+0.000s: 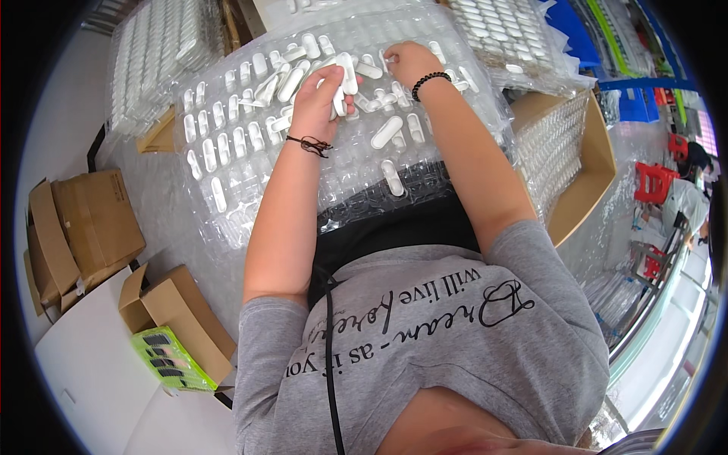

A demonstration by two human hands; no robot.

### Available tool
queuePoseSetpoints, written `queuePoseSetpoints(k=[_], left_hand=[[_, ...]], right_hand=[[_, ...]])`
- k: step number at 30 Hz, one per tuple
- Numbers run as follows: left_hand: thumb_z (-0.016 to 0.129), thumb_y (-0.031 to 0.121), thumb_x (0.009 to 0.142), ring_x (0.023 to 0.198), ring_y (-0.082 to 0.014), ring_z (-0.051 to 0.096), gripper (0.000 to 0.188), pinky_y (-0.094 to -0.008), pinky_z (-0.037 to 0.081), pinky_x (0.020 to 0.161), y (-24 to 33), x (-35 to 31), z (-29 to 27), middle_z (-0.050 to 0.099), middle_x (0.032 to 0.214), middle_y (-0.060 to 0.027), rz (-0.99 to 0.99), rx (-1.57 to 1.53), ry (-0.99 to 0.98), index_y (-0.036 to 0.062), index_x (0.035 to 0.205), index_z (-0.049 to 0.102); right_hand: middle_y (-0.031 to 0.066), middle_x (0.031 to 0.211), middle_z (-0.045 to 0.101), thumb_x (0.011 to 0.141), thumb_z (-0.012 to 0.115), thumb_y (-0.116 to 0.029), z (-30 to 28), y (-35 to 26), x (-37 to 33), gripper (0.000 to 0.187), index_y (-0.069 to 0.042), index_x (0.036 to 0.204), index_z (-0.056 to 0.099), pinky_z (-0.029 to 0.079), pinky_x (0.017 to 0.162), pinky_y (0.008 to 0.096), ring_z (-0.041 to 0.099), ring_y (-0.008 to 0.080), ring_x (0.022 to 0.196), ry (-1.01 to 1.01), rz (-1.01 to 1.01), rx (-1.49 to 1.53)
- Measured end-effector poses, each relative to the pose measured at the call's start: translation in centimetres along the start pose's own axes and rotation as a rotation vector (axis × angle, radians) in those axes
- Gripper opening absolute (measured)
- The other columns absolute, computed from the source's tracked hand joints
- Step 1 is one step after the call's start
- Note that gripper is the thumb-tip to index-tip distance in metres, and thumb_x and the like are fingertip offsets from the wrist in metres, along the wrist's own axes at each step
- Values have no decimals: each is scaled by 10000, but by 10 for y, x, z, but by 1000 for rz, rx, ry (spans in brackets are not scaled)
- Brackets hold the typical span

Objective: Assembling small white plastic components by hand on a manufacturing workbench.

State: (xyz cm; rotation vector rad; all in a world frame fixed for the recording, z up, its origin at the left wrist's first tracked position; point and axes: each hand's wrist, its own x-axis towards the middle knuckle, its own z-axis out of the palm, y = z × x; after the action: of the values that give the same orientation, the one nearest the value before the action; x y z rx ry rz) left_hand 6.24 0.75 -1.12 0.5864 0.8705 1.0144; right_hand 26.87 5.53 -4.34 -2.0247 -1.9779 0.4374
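A clear plastic blister tray [334, 161] lies before me, with white oval plastic pieces standing in rows of its pockets on the left. My left hand [318, 97] is closed around several of these pieces, one long white oval piece [346, 73] sticking up between thumb and fingers. Farther right, over the far part of the tray, my right hand [412, 64] has its fingertips pinched at a slim white piece [384, 61]. More loose pieces lie in a heap beside my left hand. A single white piece [392, 177] rests near the tray's front edge.
Stacked filled trays [163, 57] stand at the far left, and another filled tray [506, 34] at the far right. An open carton [595, 163] holding trays is to my right. Brown cartons [98, 220] stand at left. A black cable [331, 364] hangs down my front.
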Motion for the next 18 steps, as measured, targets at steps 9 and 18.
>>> queuePoseSetpoints(k=[9, 18], left_hand=[[627, 230, 915, 689, -139, 608, 347, -272, 500, 552, 2, 1, -3, 675, 972, -116, -58, 48, 12, 27, 1180, 532], [682, 98, 854, 849, -192, 663, 409, -266, 460, 516, -2, -4, -2, 618, 1000, -69, 1, 121, -127, 37, 1228, 528]], right_hand=[[107, 955, 675, 784, 670, -155, -29, 8, 6, 130, -97, 885, 727, 530, 774, 345, 661, 232, 874, -56, -62, 218], [96, 1188, 544, 797, 658, 6, -40, -41, -59, 65, 14, 857, 632, 522, 816, 278, 620, 155, 962, -99, -260, 1116]])
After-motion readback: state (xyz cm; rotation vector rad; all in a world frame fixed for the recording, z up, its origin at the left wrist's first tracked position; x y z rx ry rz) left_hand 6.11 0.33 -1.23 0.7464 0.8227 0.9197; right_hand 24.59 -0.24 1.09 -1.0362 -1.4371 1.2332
